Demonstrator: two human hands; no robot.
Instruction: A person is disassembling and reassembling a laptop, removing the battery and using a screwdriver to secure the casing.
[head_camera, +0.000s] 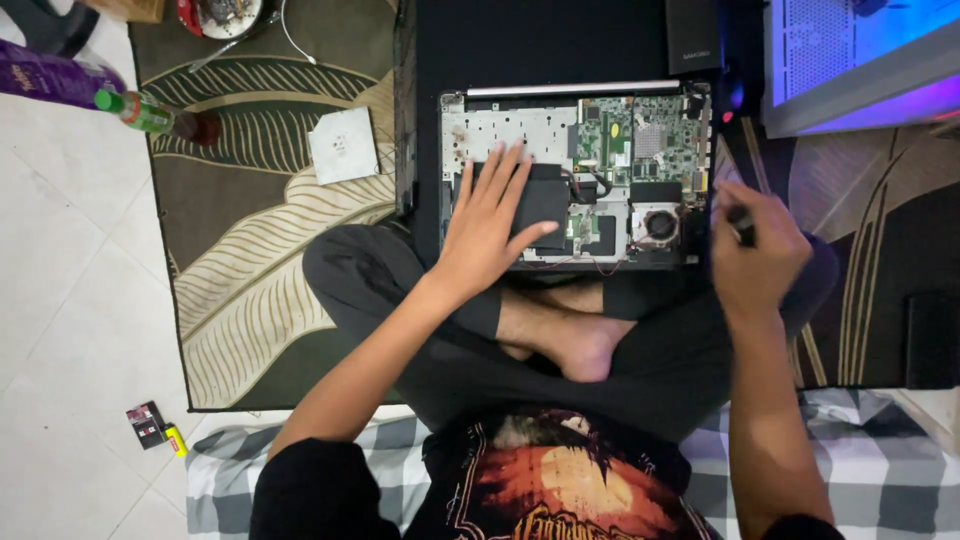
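My left hand (487, 225) lies flat, fingers spread, on the black drive (540, 200) inside the opened laptop (575, 175) before my crossed legs. My right hand (757, 255) is fisted around a dark tool (741, 226) beside the laptop's right edge.

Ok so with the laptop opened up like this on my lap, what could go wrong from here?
The opened laptop rests over crossed legs rather than a firm surface, so it might tip or slide. The left hand presses flat on the black drive beside the bare circuit board; fingers could brush components or tug the thin wires nearby. The right hand grips a dark tool at the edge near the fan, and a slip could scratch the board.
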